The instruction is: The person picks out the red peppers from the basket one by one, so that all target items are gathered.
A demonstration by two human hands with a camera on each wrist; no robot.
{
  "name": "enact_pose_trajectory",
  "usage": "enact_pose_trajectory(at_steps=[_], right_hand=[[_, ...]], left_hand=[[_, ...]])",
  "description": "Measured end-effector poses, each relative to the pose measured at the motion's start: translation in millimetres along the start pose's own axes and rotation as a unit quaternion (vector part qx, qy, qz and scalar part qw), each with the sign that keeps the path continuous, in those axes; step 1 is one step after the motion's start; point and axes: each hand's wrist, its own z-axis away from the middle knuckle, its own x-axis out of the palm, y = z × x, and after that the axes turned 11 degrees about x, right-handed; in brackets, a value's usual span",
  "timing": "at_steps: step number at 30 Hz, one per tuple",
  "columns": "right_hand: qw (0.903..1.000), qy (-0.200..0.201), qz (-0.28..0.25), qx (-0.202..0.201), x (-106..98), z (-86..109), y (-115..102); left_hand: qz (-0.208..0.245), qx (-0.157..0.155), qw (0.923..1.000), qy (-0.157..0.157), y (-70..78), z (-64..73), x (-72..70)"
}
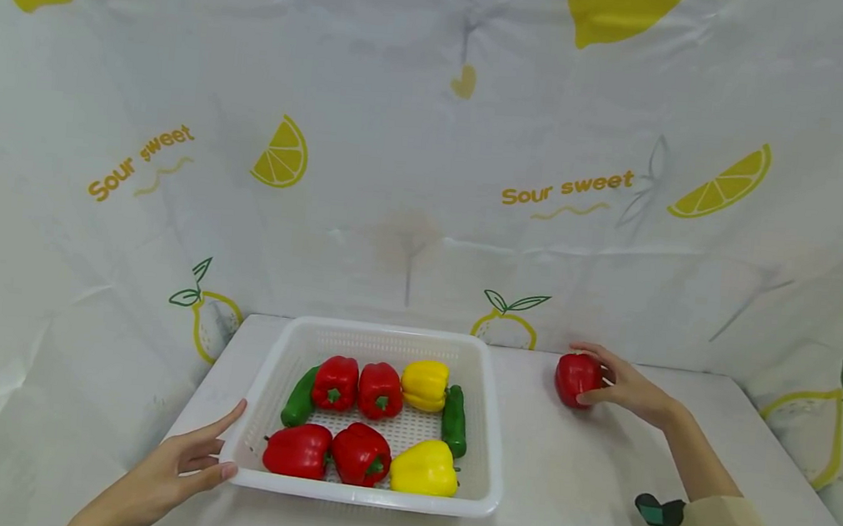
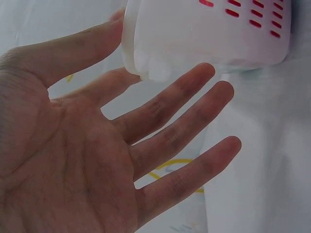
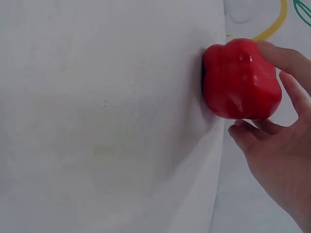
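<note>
The left hand [image 1: 165,475] is touching a perforated plastic basket [image 1: 363,495], lower centre, with loosely spread fingers; the right hand [image 1: 634,392] is gripping a glossy, lobed red pepper [image 1: 572,381], right of frame centre, with curved fingers.

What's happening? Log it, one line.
right hand: curled around red pepper | left hand: touching white basket, near-left corner | basket: red peppers, yellow peppers, green vegetables
</note>
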Motion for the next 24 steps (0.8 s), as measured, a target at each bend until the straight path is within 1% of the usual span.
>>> enact_pose_trajectory(at_steps=[4, 9, 12, 18, 24], right_hand=[[0.9996, 0.008, 0.011, -0.024, -4, 4.8, -7], [0.9974, 0.039, 0.037, -0.049, -9, 10.0, -21], [0.9956, 0.053, 0.04, -0.065, -10, 11.5, -29], [0.9933, 0.051, 0.02, -0.102, -3, 14.2, -52], [0.9902, 0.031, 0.015, -0.135, 10, 14.7, -77]], left_hand=[[0.005, -0.003, 1.0, -0.002, -0.3, -0.4, -0.2], [0.001, -0.009, 1.0, -0.001, -0.3, -1.0, -0.7], [-0.002, -0.009, 1.0, 0.0, -0.3, -1.3, -0.9], [-0.003, -0.004, 1.0, 0.0, 0.1, -1.5, -0.9], [-0.005, -0.004, 1.0, 0.003, 0.6, -0.7, 0.2]])
